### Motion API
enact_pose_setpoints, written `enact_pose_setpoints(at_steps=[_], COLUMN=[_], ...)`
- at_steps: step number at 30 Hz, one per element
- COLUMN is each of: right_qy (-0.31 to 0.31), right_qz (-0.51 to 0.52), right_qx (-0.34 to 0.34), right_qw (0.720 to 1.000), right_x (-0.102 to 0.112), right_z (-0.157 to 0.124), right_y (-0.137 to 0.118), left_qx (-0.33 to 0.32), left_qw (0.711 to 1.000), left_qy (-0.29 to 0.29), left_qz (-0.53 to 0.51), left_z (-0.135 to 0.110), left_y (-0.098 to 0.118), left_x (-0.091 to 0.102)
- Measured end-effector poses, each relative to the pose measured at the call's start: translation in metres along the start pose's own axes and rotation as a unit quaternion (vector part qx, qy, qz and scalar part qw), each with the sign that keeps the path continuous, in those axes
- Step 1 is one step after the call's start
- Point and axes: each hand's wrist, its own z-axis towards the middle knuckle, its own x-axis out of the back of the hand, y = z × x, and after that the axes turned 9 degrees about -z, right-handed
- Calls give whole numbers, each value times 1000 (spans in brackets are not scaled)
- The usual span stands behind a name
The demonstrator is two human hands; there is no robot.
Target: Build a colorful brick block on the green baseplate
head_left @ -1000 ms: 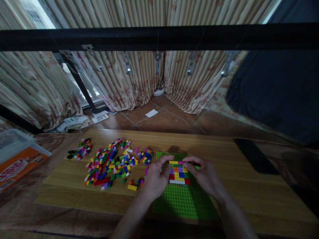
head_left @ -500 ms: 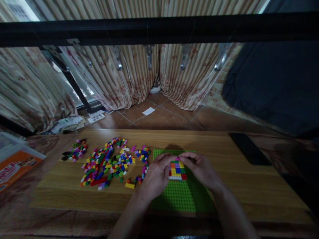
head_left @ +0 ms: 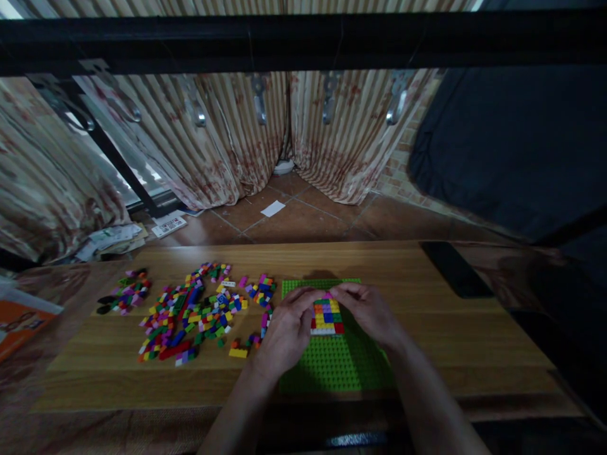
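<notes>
brickwork (head_left: pixel 326 318) lies between left hand (head_left: pixel 288 327) and right hand (head_left: pixel 368 314).

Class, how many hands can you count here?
2: the left hand at the left of the brick build on the green baseplate, the right hand at the build's right. No others show.
</notes>
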Motion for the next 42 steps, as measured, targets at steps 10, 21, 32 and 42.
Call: enact_pose_setpoints(at_steps=[10, 21, 32, 42], right_qy=[25, 23, 70, 33], right_qz=[34, 4, -99, -140], right_qx=[-6, 41, 92, 106], right_qw=[999, 999, 988, 984], right_x=[-3, -3, -6, -1], right_z=[-1, -3, -8, -9], right_y=[-4, -1, -1, -2], left_qx=[-12, -2, -1, 18], left_qw=[1000, 1000, 999, 999], left_qy=[2, 4, 40, 38], left_qz=[3, -9, -8, -3], left_z=[0, 0, -1, -3], left_y=[-1, -1, -2, -5], left_x=[0, -2, -4, -6])
